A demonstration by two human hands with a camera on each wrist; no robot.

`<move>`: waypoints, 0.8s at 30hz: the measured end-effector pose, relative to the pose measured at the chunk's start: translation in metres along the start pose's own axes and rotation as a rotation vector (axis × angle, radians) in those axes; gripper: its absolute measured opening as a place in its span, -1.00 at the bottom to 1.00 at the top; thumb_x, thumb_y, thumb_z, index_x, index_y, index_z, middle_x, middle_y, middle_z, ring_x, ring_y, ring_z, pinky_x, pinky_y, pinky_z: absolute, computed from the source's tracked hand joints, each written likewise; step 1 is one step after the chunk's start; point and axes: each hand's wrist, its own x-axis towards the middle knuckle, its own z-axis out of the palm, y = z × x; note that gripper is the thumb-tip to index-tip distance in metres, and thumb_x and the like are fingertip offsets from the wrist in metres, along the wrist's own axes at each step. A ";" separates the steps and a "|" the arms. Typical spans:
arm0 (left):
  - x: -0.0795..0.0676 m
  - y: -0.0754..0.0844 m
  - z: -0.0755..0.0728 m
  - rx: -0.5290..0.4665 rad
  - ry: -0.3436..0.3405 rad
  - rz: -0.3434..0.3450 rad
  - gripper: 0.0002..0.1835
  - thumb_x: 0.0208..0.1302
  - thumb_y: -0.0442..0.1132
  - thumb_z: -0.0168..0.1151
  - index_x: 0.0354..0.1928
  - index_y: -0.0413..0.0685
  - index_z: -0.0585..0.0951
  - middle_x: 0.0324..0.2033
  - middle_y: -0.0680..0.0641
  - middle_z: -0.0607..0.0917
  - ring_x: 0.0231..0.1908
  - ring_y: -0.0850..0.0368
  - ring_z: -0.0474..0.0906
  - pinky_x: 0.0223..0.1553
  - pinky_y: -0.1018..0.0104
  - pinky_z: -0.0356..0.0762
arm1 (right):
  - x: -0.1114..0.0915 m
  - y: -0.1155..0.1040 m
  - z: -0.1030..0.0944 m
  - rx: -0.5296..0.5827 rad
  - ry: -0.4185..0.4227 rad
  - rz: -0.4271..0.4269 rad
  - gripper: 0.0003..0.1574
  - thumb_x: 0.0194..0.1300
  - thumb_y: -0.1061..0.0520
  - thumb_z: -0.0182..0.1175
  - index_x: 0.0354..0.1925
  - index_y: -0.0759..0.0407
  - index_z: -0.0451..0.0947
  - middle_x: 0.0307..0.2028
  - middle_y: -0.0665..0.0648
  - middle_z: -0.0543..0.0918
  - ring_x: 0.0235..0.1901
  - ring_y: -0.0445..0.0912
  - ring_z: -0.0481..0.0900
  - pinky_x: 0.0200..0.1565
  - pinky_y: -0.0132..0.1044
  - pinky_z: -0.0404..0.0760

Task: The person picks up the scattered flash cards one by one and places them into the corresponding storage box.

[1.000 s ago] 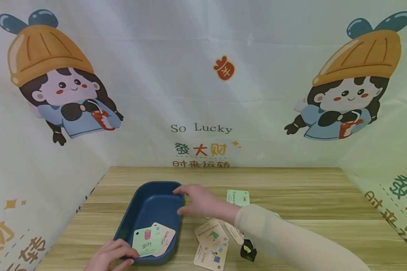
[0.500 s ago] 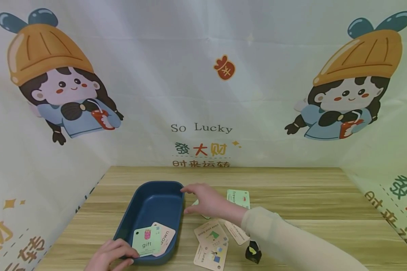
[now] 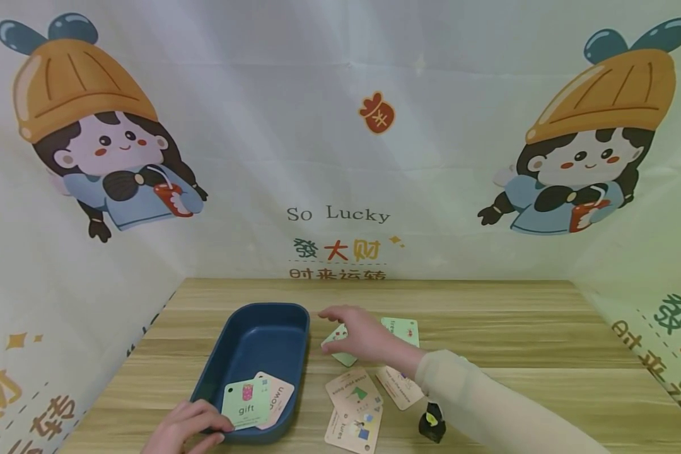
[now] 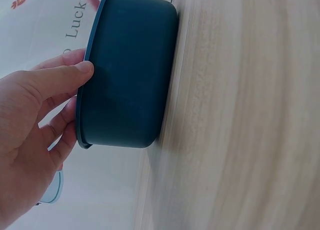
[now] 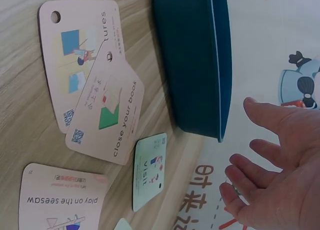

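Dark blue, the round-cornered bin (image 3: pixel 261 343) stands upright on the wooden worktop (image 3: pixel 516 334), left of centre in front of you. Your left hand (image 3: pixel 187 427) pinches its near rim, the thumb pressed to the outer wall and fingers on the other side of the edge. At that near end of the bin, a green "gift" card (image 3: pixel 243 413) overlaps a pink card (image 3: pixel 280 394) whose visible letters read "own". You cannot tell from these views whether your left fingertips touch the "gift" card, as they lie right at its corner.

Your right hand (image 3: pixel 360 335) is spread, thumb well apart from the fingers, with nothing in its grasp. It hangs just to the right of the bin, above a green "visit" card (image 5: pixel 149 170), and the right wrist view shows it apart from both. Beside your right wrist lies another green card (image 3: pixel 405 329), partly covered, its word beginning "firew". Nearer you, a "close your book" card (image 3: pixel 352 392) rests over part of a pink card (image 3: pixel 349 435) showing "tures". The "play on the seesaw" card (image 3: pixel 401 388) lies to their right, and beyond it a small black object (image 3: pixel 432 425) sits below your pale sleeve (image 3: pixel 477 391).
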 end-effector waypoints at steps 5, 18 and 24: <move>0.000 0.000 0.000 -0.004 -0.001 -0.004 -0.58 -0.09 -0.42 0.50 -0.32 0.35 0.68 -0.36 0.41 0.57 -0.37 0.47 0.30 -0.41 0.55 0.27 | -0.003 0.007 -0.002 -0.005 0.010 0.007 -0.26 0.24 0.07 0.37 0.33 0.15 0.41 0.28 0.17 0.53 0.26 0.12 0.49 0.19 0.03 0.51; -0.002 -0.001 0.002 0.002 0.035 0.022 -0.54 -0.14 -0.45 0.51 -0.33 0.36 0.68 -0.36 0.41 0.58 -0.37 0.47 0.31 -0.40 0.59 0.26 | -0.003 0.024 -0.010 0.004 0.074 0.080 -0.28 0.21 0.01 0.40 0.29 0.14 0.45 0.23 0.20 0.57 0.25 0.16 0.48 0.22 0.07 0.49; -0.001 0.000 0.002 0.001 0.028 0.017 -0.55 -0.12 -0.44 0.51 -0.32 0.38 0.67 -0.35 0.41 0.57 -0.36 0.47 0.32 -0.39 0.56 0.29 | -0.003 0.029 -0.012 0.006 0.123 0.108 -0.30 0.18 0.00 0.41 0.26 0.13 0.49 0.22 0.18 0.58 0.24 0.15 0.49 0.24 0.07 0.48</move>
